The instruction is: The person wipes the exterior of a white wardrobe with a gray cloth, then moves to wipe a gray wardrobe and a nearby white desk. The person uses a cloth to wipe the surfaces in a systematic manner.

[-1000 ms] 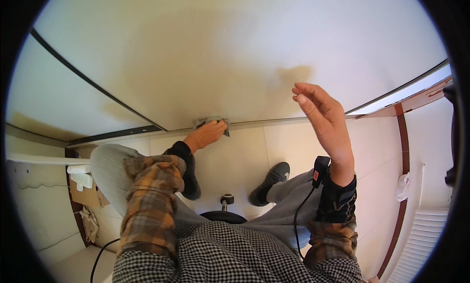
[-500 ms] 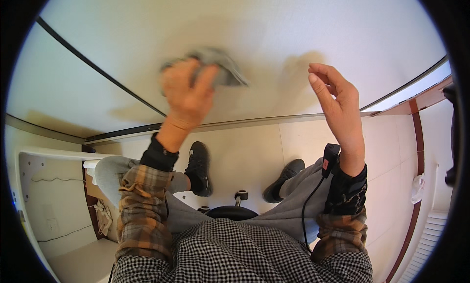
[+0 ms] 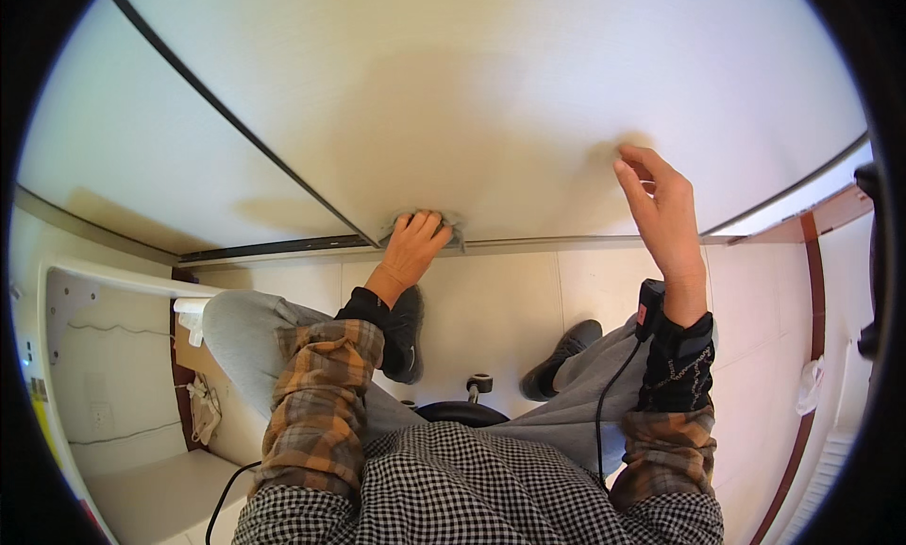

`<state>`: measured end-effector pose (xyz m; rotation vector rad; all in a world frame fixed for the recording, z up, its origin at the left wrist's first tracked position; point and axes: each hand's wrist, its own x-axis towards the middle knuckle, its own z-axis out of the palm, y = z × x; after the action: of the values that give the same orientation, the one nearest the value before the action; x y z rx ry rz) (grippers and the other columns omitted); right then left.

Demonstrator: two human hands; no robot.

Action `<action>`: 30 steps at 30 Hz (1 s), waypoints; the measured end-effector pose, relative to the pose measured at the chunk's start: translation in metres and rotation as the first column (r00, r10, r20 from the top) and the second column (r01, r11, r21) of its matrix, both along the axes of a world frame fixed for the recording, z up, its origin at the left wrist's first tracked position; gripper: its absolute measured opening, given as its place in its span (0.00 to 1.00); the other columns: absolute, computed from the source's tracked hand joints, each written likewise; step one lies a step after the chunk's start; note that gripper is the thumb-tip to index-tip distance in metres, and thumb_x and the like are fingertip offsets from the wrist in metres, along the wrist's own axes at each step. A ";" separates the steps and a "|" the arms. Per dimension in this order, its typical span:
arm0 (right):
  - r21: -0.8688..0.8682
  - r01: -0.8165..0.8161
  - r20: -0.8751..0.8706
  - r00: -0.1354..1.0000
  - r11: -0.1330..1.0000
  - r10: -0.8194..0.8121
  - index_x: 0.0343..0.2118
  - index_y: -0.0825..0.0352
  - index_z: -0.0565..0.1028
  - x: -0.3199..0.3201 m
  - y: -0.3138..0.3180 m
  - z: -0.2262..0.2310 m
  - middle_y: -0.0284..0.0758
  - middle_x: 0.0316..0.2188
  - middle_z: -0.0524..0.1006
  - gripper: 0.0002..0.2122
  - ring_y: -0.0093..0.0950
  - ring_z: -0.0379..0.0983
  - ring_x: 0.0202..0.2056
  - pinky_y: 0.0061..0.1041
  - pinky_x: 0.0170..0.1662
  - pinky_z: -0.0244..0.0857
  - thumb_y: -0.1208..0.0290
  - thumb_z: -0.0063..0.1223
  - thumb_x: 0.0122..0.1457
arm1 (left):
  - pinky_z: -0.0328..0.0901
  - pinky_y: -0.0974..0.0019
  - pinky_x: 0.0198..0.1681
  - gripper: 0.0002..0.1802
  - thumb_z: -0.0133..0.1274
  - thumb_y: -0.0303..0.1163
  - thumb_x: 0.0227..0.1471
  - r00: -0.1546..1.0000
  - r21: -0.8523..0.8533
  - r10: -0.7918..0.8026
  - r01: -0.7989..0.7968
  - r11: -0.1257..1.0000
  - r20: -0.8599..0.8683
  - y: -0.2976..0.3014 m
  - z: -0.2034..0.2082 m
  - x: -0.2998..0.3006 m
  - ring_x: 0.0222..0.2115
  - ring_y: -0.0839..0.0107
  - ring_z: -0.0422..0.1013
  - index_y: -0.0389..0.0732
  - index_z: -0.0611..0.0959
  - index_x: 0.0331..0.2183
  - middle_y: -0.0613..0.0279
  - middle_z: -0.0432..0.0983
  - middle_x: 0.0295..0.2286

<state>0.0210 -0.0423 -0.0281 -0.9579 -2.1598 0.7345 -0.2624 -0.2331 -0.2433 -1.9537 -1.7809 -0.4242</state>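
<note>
Head view: the left hand (image 3: 412,248) lies on a grey cloth (image 3: 455,230) at the foot of a large pale door panel (image 3: 528,101), just above the bottom rail (image 3: 557,242) and just right of the dark vertical strip (image 3: 236,123) that borders the panel on its left. Its fingers are bent over the cloth and hold it against the surface, with bunched edges showing around the fingertips.

The right hand (image 3: 661,201) is raised before the same panel, farther right. It holds nothing that can be seen; thumb and forefinger are curled with a small gap between them. Whether the fingertips touch the panel cannot be told, though their shadow falls close by. A black device (image 3: 651,304) with a cable sits beside that wrist.

Nearer, two dark shoes (image 3: 564,356) stand on the tiled floor (image 3: 505,285), either side of a caster (image 3: 479,383) and a black round base. To the left is a white frame (image 3: 132,279).

The step in hand looks like wiping the panel's lower edge. The next move seems to call for light, even pressure, the cloth flat under the fingers and clear of the rail.
</note>
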 end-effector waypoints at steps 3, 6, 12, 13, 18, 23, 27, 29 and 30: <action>-0.036 0.010 0.019 1.000 0.999 -0.009 0.49 0.73 0.78 -0.006 0.000 0.002 0.40 0.40 0.83 0.18 0.28 0.78 0.40 0.26 0.47 0.70 0.62 0.56 0.66 | 0.59 0.55 0.49 0.22 0.56 0.22 0.41 0.997 0.284 0.049 -0.066 0.957 0.065 0.004 0.053 -0.010 0.48 0.56 0.66 0.45 0.80 0.43 0.54 0.71 0.45; 0.039 -0.054 -0.095 0.994 0.998 0.057 0.46 0.73 0.79 -0.013 -0.004 0.005 0.44 0.38 0.83 0.16 0.33 0.80 0.40 0.30 0.45 0.71 0.64 0.57 0.64 | 0.59 0.53 0.50 0.27 0.53 0.22 0.38 0.974 0.673 0.182 -0.222 0.705 0.132 0.007 0.117 -0.031 0.48 0.49 0.63 0.42 0.79 0.46 0.45 0.66 0.47; -0.007 -0.071 -0.155 0.986 0.997 0.069 0.41 0.75 0.79 -0.025 -0.005 0.007 0.40 0.32 0.82 0.14 0.28 0.76 0.35 0.27 0.45 0.69 0.65 0.56 0.65 | 0.58 0.46 0.52 0.26 0.51 0.24 0.42 0.935 0.766 0.278 -0.341 0.544 0.219 -0.002 0.112 -0.061 0.48 0.44 0.62 0.40 0.77 0.48 0.42 0.65 0.47; -0.020 -0.078 -0.149 0.986 0.997 0.075 0.40 0.75 0.79 -0.027 -0.006 0.007 0.40 0.31 0.81 0.14 0.27 0.75 0.34 0.26 0.45 0.69 0.65 0.56 0.65 | 0.58 0.47 0.52 0.25 0.51 0.24 0.43 0.935 0.722 0.278 -0.347 0.599 0.218 -0.002 0.085 -0.047 0.48 0.45 0.62 0.41 0.77 0.48 0.43 0.65 0.46; -0.080 -0.050 -0.083 0.996 0.996 0.043 0.37 0.76 0.79 -0.032 -0.004 0.005 0.39 0.26 0.79 0.14 0.25 0.72 0.31 0.24 0.42 0.68 0.65 0.56 0.65 | 0.59 0.51 0.48 0.21 0.54 0.22 0.44 0.966 0.083 0.225 -0.236 0.968 0.125 -0.020 -0.024 0.000 0.44 0.56 0.66 0.46 0.80 0.44 0.55 0.68 0.41; -0.068 -0.033 -0.036 0.999 0.997 0.031 0.33 0.76 0.78 -0.033 -0.001 0.008 0.39 0.23 0.76 0.15 0.25 0.70 0.28 0.25 0.38 0.67 0.65 0.56 0.65 | 0.59 0.50 0.46 0.27 0.55 0.19 0.37 0.922 0.160 0.278 -0.328 0.931 0.271 -0.021 0.005 -0.008 0.42 0.53 0.66 0.48 0.82 0.44 0.53 0.68 0.40; -0.041 -0.034 0.004 0.999 0.999 0.035 0.32 0.76 0.78 -0.033 0.000 0.010 0.38 0.21 0.74 0.15 0.25 0.68 0.27 0.25 0.36 0.66 0.65 0.56 0.65 | 0.59 0.47 0.51 0.30 0.50 0.21 0.38 0.941 0.648 0.259 -0.338 0.682 0.218 -0.009 0.113 -0.031 0.46 0.49 0.65 0.41 0.79 0.49 0.50 0.71 0.44; -0.035 -0.056 -0.022 0.998 0.998 0.056 0.32 0.76 0.78 -0.034 -0.001 0.010 0.38 0.21 0.74 0.15 0.25 0.68 0.27 0.24 0.36 0.65 0.65 0.56 0.65 | 0.58 0.42 0.54 0.31 0.47 0.20 0.39 0.945 0.784 0.284 -0.301 0.543 0.166 -0.012 0.175 -0.054 0.46 0.46 0.64 0.35 0.77 0.50 0.48 0.71 0.46; -0.035 -0.076 -0.045 0.996 0.996 0.075 0.32 0.76 0.78 -0.034 -0.001 0.010 0.38 0.21 0.74 0.14 0.25 0.68 0.27 0.24 0.35 0.65 0.65 0.56 0.65 | 0.58 0.42 0.54 0.30 0.47 0.20 0.39 0.923 0.809 0.306 -0.358 0.466 0.232 -0.014 0.198 -0.063 0.46 0.45 0.64 0.35 0.77 0.50 0.48 0.71 0.46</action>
<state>-0.0132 -0.0437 -0.0184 -0.8750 -2.1608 0.8266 -0.3250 -0.2467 -0.0455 -0.8704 -1.4776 -0.9861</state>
